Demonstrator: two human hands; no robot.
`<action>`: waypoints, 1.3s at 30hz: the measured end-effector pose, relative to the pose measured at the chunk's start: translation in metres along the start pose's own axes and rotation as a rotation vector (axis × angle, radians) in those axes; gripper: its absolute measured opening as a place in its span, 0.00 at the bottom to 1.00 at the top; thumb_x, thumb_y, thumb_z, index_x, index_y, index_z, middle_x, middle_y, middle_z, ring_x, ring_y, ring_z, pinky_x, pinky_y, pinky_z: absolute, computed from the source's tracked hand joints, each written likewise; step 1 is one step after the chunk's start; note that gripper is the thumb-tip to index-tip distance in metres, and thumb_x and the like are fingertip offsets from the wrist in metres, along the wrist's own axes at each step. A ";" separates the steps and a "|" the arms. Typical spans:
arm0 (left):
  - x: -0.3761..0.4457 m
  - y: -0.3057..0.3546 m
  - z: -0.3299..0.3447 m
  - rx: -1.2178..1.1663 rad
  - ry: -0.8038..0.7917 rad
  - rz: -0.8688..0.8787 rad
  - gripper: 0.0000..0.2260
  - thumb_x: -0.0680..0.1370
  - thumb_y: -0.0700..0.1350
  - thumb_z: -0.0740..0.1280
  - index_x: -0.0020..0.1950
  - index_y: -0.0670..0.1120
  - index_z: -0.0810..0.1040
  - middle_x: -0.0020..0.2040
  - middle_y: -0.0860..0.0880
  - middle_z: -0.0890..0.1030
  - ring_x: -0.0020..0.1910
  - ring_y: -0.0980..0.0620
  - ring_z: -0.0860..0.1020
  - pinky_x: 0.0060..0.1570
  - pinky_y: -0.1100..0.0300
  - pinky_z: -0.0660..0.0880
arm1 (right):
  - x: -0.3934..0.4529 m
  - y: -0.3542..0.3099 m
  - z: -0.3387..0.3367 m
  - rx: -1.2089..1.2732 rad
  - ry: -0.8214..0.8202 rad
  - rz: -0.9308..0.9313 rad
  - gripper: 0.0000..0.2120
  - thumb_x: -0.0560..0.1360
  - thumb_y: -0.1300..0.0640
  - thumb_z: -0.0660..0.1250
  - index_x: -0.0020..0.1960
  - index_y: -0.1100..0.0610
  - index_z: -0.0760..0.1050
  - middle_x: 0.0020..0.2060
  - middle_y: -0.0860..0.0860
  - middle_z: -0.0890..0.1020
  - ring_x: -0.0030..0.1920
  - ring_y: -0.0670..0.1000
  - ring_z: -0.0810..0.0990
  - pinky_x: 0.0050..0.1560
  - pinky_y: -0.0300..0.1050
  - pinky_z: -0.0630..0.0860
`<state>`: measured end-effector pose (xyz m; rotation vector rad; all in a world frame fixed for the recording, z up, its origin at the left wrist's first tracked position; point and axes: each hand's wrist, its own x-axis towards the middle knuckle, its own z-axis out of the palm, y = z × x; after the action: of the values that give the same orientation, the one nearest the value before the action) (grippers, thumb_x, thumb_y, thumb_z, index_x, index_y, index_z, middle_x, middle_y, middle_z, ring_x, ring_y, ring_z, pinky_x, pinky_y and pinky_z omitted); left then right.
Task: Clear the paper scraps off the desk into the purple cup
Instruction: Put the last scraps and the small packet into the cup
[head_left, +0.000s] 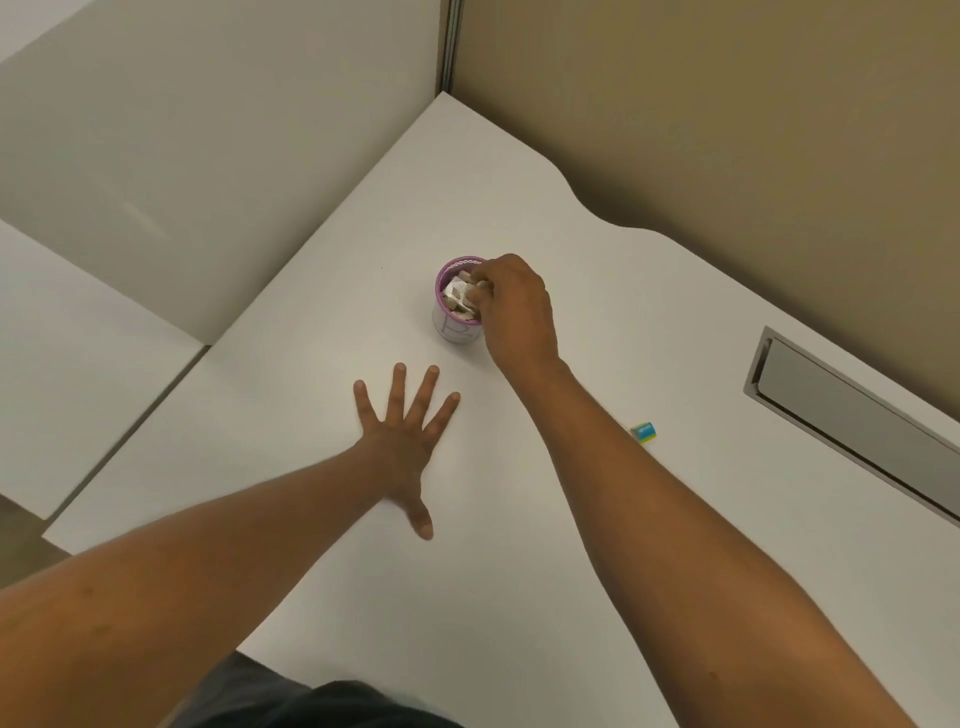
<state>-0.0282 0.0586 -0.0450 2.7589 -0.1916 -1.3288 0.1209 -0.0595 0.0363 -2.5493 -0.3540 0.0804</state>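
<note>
The purple cup (453, 317) stands upright near the middle of the white desk (519, 519). It is filled with crumpled paper scraps (457, 296). My right hand (514, 306) hovers over the cup's right rim, fingers bunched and pinching a scrap at the cup's mouth. My left hand (405, 431) lies flat on the desk in front of the cup, fingers spread, holding nothing. No loose scraps show on the bare desk surface.
A small blue and yellow-green block (644, 431) sits on the desk right of my right forearm. A grey cable-slot cover (852, 415) is set into the desk at the right. Partition walls (727, 130) enclose the back and left.
</note>
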 end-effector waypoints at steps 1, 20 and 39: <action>0.000 0.001 0.000 0.002 -0.005 -0.004 0.82 0.47 0.82 0.74 0.71 0.54 0.12 0.69 0.42 0.09 0.69 0.28 0.14 0.61 0.14 0.28 | -0.001 0.001 0.001 -0.055 -0.002 -0.024 0.06 0.77 0.62 0.67 0.51 0.59 0.82 0.48 0.55 0.82 0.46 0.53 0.80 0.46 0.44 0.76; 0.004 -0.001 0.003 -0.026 -0.091 0.021 0.84 0.34 0.87 0.64 0.66 0.56 0.09 0.70 0.43 0.10 0.62 0.31 0.08 0.45 0.20 0.17 | -0.143 0.166 -0.051 -0.239 -0.084 0.515 0.21 0.84 0.51 0.61 0.75 0.54 0.69 0.76 0.54 0.65 0.74 0.61 0.64 0.70 0.51 0.70; 0.000 0.001 -0.002 0.005 -0.025 0.013 0.83 0.41 0.85 0.69 0.68 0.55 0.10 0.69 0.42 0.09 0.64 0.29 0.10 0.57 0.15 0.25 | -0.125 0.049 -0.005 0.184 0.142 0.163 0.15 0.78 0.55 0.72 0.64 0.51 0.78 0.57 0.47 0.84 0.54 0.46 0.83 0.57 0.40 0.81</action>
<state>-0.0266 0.0573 -0.0433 2.7419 -0.2149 -1.3617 0.0122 -0.1351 0.0123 -2.3811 -0.0796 -0.0070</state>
